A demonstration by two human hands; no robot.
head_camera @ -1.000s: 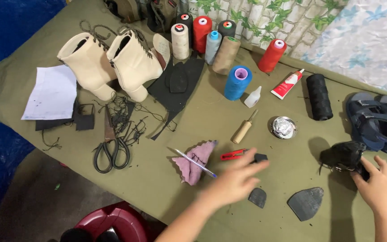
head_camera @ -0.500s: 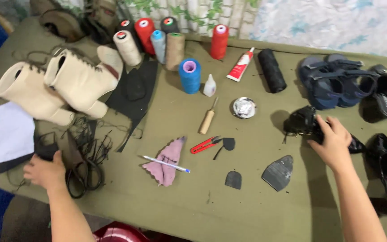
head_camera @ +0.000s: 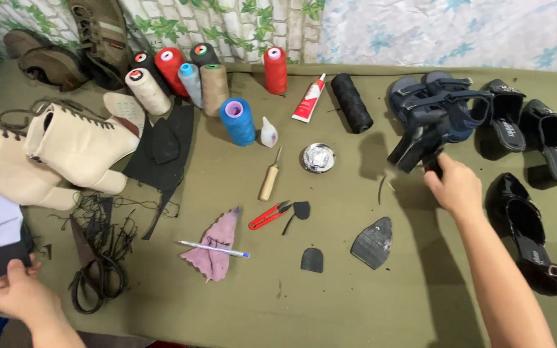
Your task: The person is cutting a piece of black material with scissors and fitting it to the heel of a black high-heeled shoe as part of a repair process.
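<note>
Right hand [head_camera: 454,187] now lifts black heeled shoe [head_camera: 420,138], fingers clamped | left hand [head_camera: 9,291] now pinching black piece [head_camera: 4,258]

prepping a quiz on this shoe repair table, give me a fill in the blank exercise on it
1. The right hand lifts a black high-heeled ____.
2. The pen lies on a ____ scrap of cloth.
3. The left hand touches a black piece under a ____ sheet.

Missing words: shoe; pink; white

Thread spools [head_camera: 213,87] stand at the back of the olive surface [head_camera: 356,290], a glue tube [head_camera: 309,99] beside them. Mid-surface lie an awl [head_camera: 269,178], red snips [head_camera: 267,217], a pen [head_camera: 213,249] on pink cloth [head_camera: 215,248], and cream boots [head_camera: 53,154] to the left.
</note>
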